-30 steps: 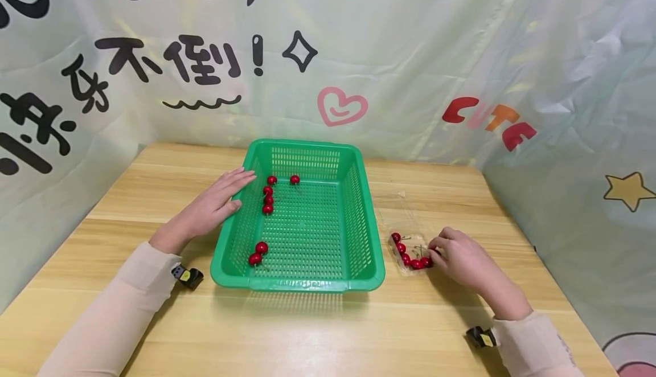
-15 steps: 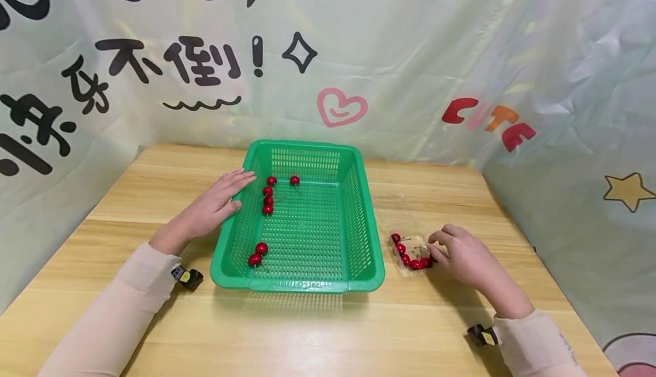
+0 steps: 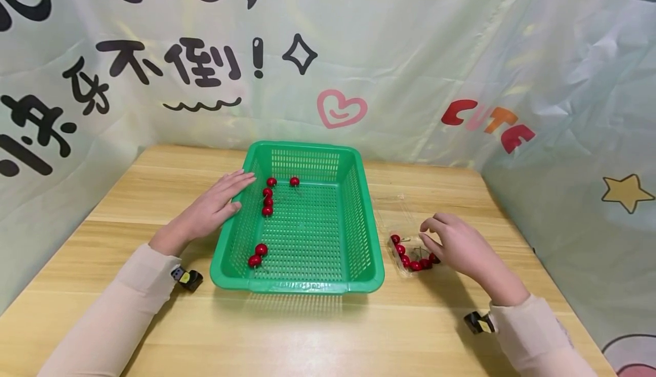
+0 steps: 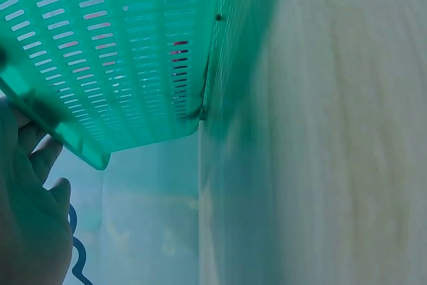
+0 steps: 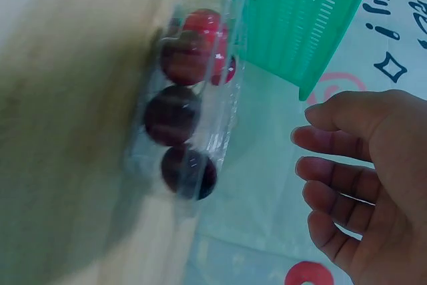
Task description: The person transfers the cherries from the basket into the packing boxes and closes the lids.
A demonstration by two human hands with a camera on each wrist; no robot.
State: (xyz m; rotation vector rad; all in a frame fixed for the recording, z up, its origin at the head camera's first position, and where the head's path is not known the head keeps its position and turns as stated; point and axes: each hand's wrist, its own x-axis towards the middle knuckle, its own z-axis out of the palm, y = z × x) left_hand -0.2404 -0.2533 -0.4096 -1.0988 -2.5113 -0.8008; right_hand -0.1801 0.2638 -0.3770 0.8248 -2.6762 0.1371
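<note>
Right hand (image 3: 461,247) lifted off cherries (image 3: 410,254), fingers loose, grasping nothing | cherries lay in clear box (image 3: 405,234) right of basket (image 3: 302,286) | I kept left hand (image 3: 212,209) flat against basket wall.

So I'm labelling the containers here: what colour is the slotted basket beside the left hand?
Green; the basket shows best in the head view.

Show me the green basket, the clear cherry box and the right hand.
Basket (image 3: 296,286), head view, on its near rim.
Box (image 3: 402,270), head view, on its near left corner.
Right hand (image 3: 461,247), head view, on the back of the hand.
</note>
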